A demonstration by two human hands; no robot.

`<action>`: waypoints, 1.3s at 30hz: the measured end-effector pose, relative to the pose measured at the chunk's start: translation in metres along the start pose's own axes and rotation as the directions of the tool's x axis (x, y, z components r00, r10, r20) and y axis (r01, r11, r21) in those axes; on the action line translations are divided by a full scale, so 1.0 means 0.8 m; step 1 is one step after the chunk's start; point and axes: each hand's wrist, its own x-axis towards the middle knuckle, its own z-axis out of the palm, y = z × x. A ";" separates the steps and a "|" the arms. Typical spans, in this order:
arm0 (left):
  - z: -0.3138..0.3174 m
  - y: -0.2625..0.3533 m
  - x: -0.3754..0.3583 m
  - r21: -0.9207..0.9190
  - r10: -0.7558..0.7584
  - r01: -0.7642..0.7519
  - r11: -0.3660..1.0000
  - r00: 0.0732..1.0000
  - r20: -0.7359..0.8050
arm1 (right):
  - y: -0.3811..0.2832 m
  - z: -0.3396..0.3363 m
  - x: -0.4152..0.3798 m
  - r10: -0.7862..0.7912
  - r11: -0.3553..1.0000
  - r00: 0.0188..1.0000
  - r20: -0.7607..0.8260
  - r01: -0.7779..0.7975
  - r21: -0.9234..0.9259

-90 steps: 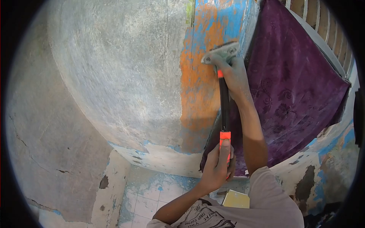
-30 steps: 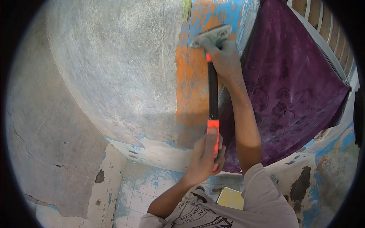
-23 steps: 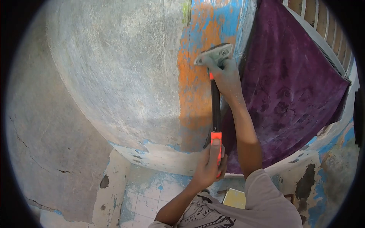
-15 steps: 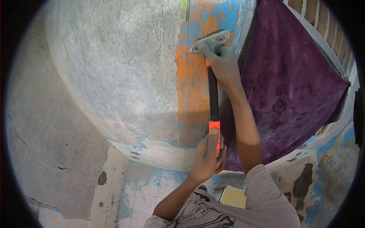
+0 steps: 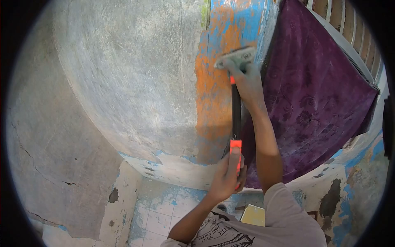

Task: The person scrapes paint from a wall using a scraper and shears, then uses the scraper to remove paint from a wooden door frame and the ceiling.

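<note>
A long-handled paint scraper (image 5: 236, 107), with a black shaft and bright orange-red grip, is held upright along a wall strip (image 5: 214, 99) of worn orange and blue paint. My left hand (image 5: 224, 179) is wrapped round the grip at the lower end. Higher up, my right hand (image 5: 250, 84) clasps the tool just below its wide pale head (image 5: 240, 57). The head lies slightly tilted on the painted strip, and its edge is a little blurred. Fingers of the right hand partly cover where head and shaft join.
A purple patterned curtain (image 5: 308, 107) hangs close to my right arm. Left of the strip stretches bare grey wall (image 5: 135, 74). White bars (image 5: 343, 20) show at upper right. Below are pale floor tiles (image 5: 158, 220) and a yellow flat-topped object (image 5: 253, 216).
The scraper and both my hands have moved down the view and slightly right. The whole scene has also shifted a little. Both hands keep their hold.
</note>
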 end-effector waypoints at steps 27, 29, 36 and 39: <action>0.013 0.025 0.023 0.054 0.001 -0.006 0.999 0.996 0.088 | -0.013 -0.017 0.040 -0.002 0.996 1.000 0.028 0.000 0.092; 0.012 0.031 0.022 0.028 -0.028 0.025 0.999 0.995 0.091 | -0.027 -0.018 0.044 -0.005 0.999 1.000 -0.014 0.004 -0.033; 0.009 0.020 0.017 0.020 -0.046 0.044 0.999 0.994 0.103 | -0.010 -0.012 0.033 -0.039 0.999 0.999 -0.015 0.039 0.029; 0.014 0.030 0.021 0.014 -0.057 0.056 0.998 0.995 0.076 | -0.028 -0.019 0.038 0.001 0.998 1.000 -0.022 -0.002 -0.057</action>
